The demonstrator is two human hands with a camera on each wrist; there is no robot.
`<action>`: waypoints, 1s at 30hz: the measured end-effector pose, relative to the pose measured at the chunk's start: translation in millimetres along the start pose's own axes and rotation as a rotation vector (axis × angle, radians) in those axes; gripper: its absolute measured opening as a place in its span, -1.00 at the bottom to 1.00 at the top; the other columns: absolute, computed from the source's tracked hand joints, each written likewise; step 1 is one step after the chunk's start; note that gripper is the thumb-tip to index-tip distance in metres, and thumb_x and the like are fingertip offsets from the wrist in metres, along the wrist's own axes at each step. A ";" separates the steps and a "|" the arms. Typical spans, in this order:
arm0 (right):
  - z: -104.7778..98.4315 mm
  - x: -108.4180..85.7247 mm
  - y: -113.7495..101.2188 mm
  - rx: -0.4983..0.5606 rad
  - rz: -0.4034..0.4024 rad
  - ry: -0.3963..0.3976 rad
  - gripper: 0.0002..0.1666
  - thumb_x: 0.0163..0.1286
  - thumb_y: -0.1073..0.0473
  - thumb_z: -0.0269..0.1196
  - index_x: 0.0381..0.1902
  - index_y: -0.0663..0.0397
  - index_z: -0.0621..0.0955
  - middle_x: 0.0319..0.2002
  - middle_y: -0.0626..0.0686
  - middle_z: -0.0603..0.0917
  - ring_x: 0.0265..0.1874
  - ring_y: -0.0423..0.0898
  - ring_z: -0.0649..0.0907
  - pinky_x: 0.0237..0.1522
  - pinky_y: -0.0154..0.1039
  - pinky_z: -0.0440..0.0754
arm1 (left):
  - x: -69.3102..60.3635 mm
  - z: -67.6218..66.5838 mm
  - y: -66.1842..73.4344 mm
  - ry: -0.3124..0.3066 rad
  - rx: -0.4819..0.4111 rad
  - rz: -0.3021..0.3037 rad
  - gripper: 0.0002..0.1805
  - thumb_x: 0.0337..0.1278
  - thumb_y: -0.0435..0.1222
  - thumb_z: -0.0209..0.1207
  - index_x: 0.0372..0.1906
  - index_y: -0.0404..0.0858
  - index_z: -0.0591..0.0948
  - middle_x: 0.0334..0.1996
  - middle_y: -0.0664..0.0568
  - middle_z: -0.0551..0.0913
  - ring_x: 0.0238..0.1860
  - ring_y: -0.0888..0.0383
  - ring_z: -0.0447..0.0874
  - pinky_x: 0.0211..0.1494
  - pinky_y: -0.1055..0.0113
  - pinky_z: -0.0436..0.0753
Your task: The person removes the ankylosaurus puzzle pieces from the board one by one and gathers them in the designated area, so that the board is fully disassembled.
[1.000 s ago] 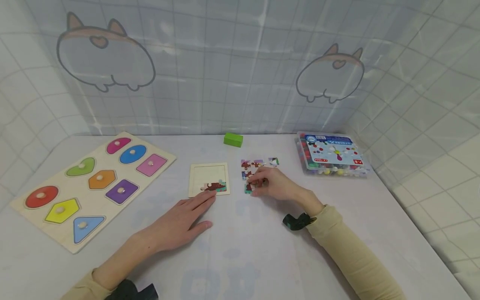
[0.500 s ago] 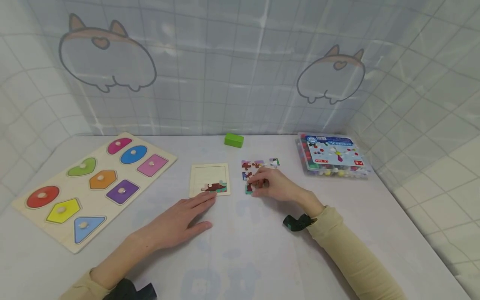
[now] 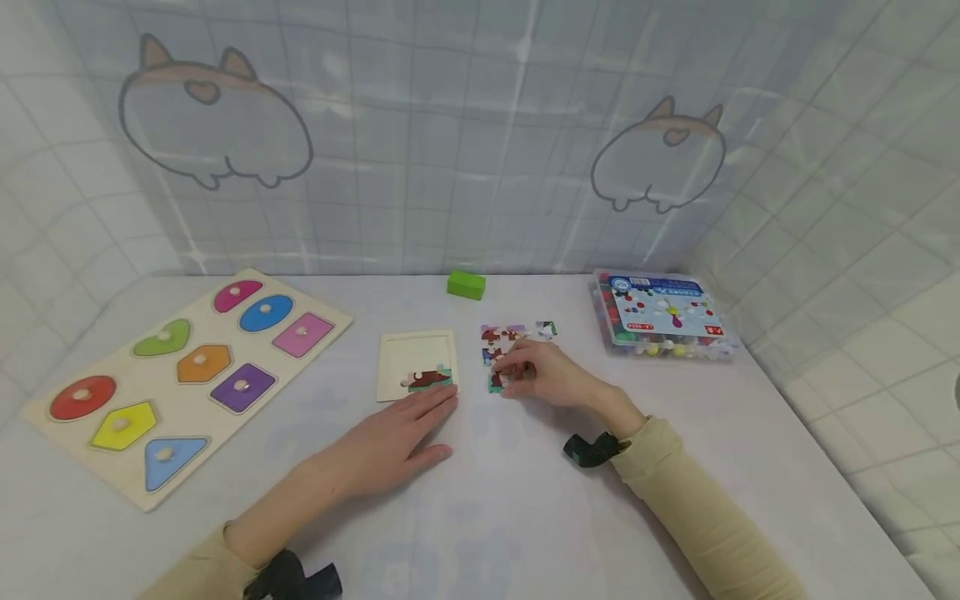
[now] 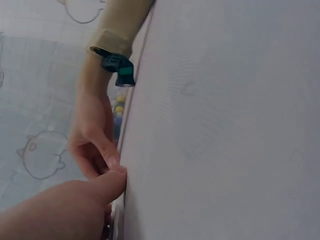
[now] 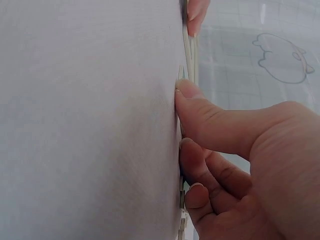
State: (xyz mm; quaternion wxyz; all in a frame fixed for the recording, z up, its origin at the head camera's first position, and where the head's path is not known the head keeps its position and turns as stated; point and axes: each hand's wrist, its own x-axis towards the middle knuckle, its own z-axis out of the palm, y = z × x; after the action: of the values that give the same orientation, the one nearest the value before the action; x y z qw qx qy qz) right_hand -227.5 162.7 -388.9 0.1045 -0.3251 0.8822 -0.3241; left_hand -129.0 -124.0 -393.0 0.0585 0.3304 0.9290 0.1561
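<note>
A small square wooden puzzle tray [image 3: 390, 367] lies mid-table, with joined brown and teal pieces [image 3: 429, 380] in its lower right corner. Across the tray's near edge rest the straight fingers of my left hand [image 3: 390, 442]. To the right, my right hand [image 3: 547, 371] pinches a brown and teal jigsaw piece [image 3: 496, 382] with thumb and fingers, low at the tabletop; the hand hides part of it. Several other jigsaw pieces [image 3: 502, 333] lie just beyond that hand. In the right wrist view, the thumb [image 5: 210, 117] presses close to a thin piece edge [image 5: 181, 73].
A wooden shape board [image 3: 281, 383] with coloured knobbed shapes covers the left side. At the back stands a green block [image 3: 467, 285]. A clear box [image 3: 663, 312] of coloured parts sits at the back right. Patterned curtain [image 3: 435, 150] hangs behind the table.
My left hand has slid a little to the right along the tray's near edge. The right hand stays at the same piece. The head view has shifted slightly.
</note>
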 end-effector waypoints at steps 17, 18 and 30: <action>1.1 -1.1 0.2 -0.014 0.010 0.001 -0.63 0.26 0.15 0.45 0.05 -0.07 0.73 -0.21 -0.09 0.60 -0.24 -0.15 0.56 -0.22 -0.29 0.57 | -1.8 1.3 -8.3 -0.052 -0.073 -0.054 -0.20 0.38 0.18 0.06 0.59 -0.01 0.15 0.60 0.20 0.04 0.55 0.10 0.14 0.49 0.03 0.35; 1.3 -1.0 0.4 -0.014 0.005 0.004 -0.63 0.25 0.15 0.45 0.04 -0.07 0.73 -0.21 -0.09 0.60 -0.24 -0.16 0.57 -0.22 -0.29 0.57 | -2.0 1.1 -8.9 -0.055 -0.075 -0.057 -0.20 0.38 0.18 0.06 0.59 0.00 0.14 0.60 0.22 0.03 0.56 0.11 0.13 0.50 0.04 0.34; -1.6 -2.4 -3.5 -0.009 -0.007 0.015 -0.65 0.25 0.14 0.45 0.01 -0.05 0.74 -0.20 -0.07 0.65 -0.25 -0.14 0.58 -0.20 -0.28 0.58 | -2.8 2.1 -10.3 -0.056 -0.071 -0.033 -0.19 0.40 0.18 0.03 0.60 0.01 0.10 0.61 0.21 0.00 0.58 0.13 0.06 0.50 0.05 0.33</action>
State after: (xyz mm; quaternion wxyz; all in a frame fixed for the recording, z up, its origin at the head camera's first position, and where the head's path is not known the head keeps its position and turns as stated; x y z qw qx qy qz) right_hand -224.5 163.1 -385.5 0.0953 -0.3259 0.8834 -0.3230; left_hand -132.5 -132.8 -398.3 0.0986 0.3171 0.9262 0.1787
